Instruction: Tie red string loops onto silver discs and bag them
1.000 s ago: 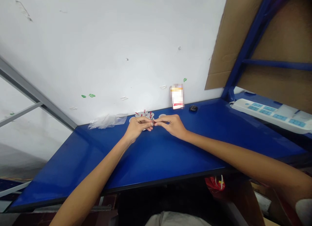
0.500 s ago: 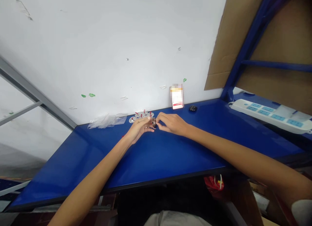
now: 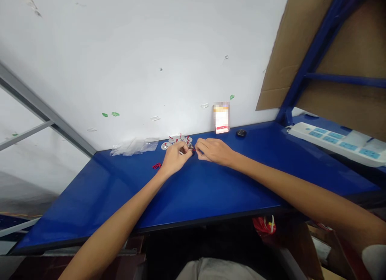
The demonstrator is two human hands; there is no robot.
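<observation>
Above the blue table, my left hand [image 3: 176, 157] is closed, thumb and fingers pinching a small dark, shiny metal disc [image 3: 191, 148] that they mostly hide. A short red string [image 3: 194, 149] runs from the disc to my right hand [image 3: 212, 150], whose fingertips are pressed together on it. Just beyond the left hand lie several round silvery discs [image 3: 165, 145] with red string loops. A small bundle of red strings [image 3: 157, 166] rests on the table to the left of my left hand.
Clear plastic bags [image 3: 132, 147] lie along the wall at the left. A phone [image 3: 221, 118] with a lit screen leans on the wall, beside a small black case [image 3: 241, 133]. A white power strip [image 3: 337, 143] sits at the right. The blue table [image 3: 217, 191] has a dark front edge.
My left hand has turned over, its back now more upward, and the disc is more covered. Red string now shows between both hands. The bundle of red strings has come into view.
</observation>
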